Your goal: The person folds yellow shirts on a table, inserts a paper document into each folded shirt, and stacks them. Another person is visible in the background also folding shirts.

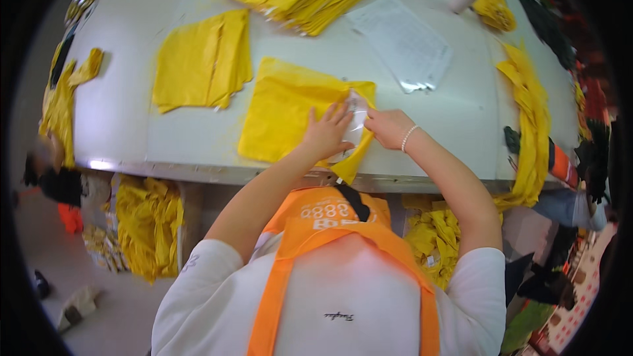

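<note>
Yellow folded fabric (269, 118) lies at frame centre, under the left hand (326, 133) with fingers spread. Right hand (390, 127) pinches its edge; steady pressing should prevent wrinkles

Left hand (326, 133) spread, right hand (390, 128) pinching

We see bright light, white glare on the table's (468, 118) edge at far left, softness at upper right, bent lines, black corners.
</note>
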